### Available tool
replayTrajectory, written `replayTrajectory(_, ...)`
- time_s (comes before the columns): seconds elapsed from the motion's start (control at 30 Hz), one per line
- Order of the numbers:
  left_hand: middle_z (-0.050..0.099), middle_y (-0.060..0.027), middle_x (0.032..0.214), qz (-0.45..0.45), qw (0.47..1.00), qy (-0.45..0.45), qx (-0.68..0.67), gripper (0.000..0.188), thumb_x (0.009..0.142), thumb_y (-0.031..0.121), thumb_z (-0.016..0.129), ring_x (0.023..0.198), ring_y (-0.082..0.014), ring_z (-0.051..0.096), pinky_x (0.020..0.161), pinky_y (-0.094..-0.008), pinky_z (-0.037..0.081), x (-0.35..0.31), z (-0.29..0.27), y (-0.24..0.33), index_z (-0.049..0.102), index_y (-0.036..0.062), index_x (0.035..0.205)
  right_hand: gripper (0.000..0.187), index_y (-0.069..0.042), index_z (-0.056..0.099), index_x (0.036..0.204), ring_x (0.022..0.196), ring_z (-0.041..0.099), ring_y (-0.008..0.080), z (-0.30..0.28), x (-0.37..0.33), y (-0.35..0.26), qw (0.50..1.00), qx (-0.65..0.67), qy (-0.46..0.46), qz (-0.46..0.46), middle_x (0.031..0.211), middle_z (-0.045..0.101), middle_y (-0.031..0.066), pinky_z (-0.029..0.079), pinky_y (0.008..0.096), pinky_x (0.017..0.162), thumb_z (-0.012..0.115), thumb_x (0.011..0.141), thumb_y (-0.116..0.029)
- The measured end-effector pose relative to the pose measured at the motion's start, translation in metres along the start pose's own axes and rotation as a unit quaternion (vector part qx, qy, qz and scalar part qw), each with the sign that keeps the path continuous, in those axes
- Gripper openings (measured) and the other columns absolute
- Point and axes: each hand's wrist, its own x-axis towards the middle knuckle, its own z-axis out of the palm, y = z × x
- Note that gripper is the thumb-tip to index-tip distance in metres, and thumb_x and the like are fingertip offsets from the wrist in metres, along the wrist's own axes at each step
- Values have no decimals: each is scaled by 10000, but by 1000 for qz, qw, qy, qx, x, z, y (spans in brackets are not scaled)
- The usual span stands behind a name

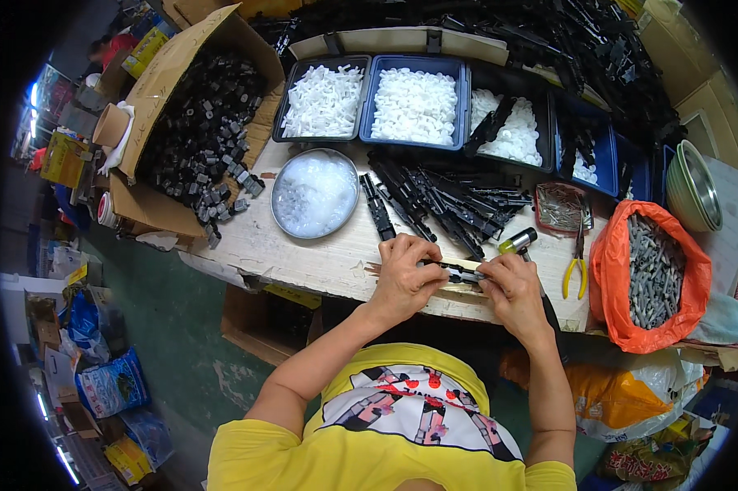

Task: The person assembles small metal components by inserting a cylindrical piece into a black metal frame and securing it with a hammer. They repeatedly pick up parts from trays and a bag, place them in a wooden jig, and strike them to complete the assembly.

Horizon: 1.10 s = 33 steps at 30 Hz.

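Near the table's front edge, my left hand and my right hand pinch the two ends of a small black plastic part. A grey piece lies along it between my fingers; the fingertips hide its ends. Just beyond my left hand lies a narrow black strip-like part, at the edge of a heap of long black plastic parts. Beside my right hand is a mallet-like tool with a yellow-green and black cylindrical head. Farther right rest yellow-handled pliers, jaws pointing away from me.
Small white parts fill a black tray and a blue tray at the back. A round metal dish holds a whitish, translucent mass. Left stands a cardboard box of black blocks; right, an orange bag of grey pieces and a red tray.
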Motion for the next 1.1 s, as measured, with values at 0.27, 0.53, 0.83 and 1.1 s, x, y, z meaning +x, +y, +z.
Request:
replayTrajectory(0.27,558,4,883,9,1000,-7,6,124,622,81,709,893,-191,470,794,-353,273,0,0,-1,642,128,715,282,-88,619,889,780,521,209,4,-2,4,988,-88,45,-121,816,565,34,342,347,726,636,629,21)
replayTrajectory(0.53,563,-4,877,23,1000,-9,11,141,622,82,714,869,-192,468,784,-344,268,0,0,-2,641,128,734,386,-106,597,908,794,509,202,-3,-5,10,969,-159,27,-189,859,562,6,342,373,751,600,551,40)
replayTrajectory(0.83,563,-7,882,33,999,-3,13,149,623,77,706,868,-195,471,774,-357,274,-1,1,-3,637,129,743,257,-94,604,915,864,506,197,-4,-5,10,978,-122,-34,-167,892,560,17,353,375,794,585,662,-56)
replayTrajectory(1.1,536,-15,901,41,999,-4,27,149,645,82,683,893,-206,468,781,-377,271,-4,-1,-2,621,126,774,203,-90,640,831,854,517,217,-14,11,18,990,29,-98,-98,855,565,24,349,349,743,611,661,18)
